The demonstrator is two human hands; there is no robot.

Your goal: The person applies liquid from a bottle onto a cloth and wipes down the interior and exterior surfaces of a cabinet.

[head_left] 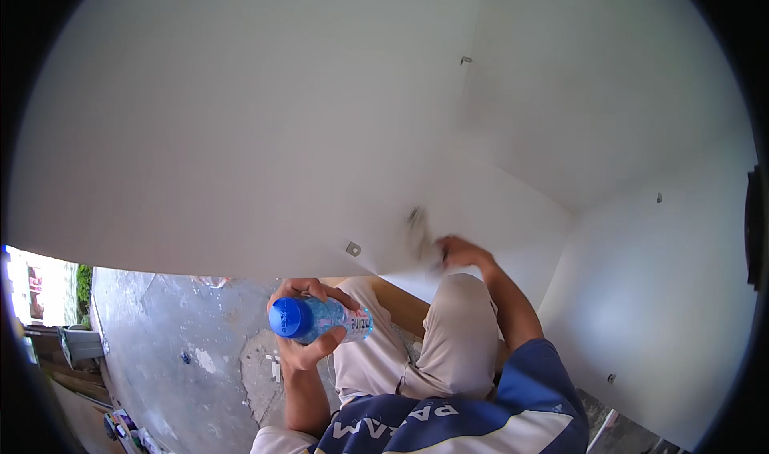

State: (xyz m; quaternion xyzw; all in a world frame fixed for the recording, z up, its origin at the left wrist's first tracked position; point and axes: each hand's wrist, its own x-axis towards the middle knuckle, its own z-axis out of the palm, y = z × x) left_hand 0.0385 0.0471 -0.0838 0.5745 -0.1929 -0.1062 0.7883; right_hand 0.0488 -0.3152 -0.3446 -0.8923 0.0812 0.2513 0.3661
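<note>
My left hand (308, 350) is wrapped round a clear plastic bottle with a printed label (328, 318), tilted so that its blue cap (290, 317) faces up towards me. My right hand (465, 254) is in front of a large white panel (240, 134), smeared by motion, its fingers curled together. Just left of those fingers is a pale blurred shape (418, 236) that may be in their grip; its kind cannot be made out. Small metal brackets sit on the white surfaces, one of them (353, 248) near the panel's lower edge.
White walls meet in a corner (570, 214) on the right, with another bracket (659, 198). My bent knees (460, 326) are below the panel. Grey, stained floor (176, 350) spreads to the left, with a grey container (82, 346) and planks at its far side.
</note>
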